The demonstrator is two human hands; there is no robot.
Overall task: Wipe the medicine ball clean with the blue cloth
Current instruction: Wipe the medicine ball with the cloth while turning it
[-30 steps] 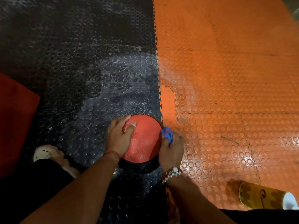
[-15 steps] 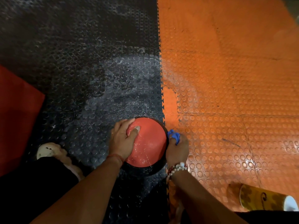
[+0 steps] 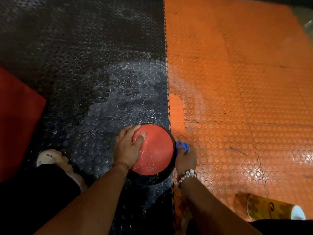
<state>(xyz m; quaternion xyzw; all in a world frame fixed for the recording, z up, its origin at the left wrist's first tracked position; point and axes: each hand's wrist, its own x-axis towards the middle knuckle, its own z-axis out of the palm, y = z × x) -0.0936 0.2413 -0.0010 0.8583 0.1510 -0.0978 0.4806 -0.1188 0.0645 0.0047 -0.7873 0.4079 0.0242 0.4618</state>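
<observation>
The medicine ball (image 3: 156,150), red on top with a black lower band, sits on the floor at the seam between the black and orange mats. My left hand (image 3: 129,148) grips its left side, thumb lying across the red top. My right hand (image 3: 185,158) holds the bunched blue cloth (image 3: 183,147) against the ball's right side, low on the black band. Most of the cloth is hidden in my fingers. White specks dot the red surface.
A black studded mat (image 3: 84,65) with a whitish wet patch lies to the left, an orange studded mat (image 3: 237,99) to the right. A yellow patterned can (image 3: 271,209) lies at lower right. A red mat (image 3: 17,116) and my shoe (image 3: 50,159) are at left.
My right hand has slid the cloth from the ball's upper right edge down along its right side. The left hand keeps its hold.
</observation>
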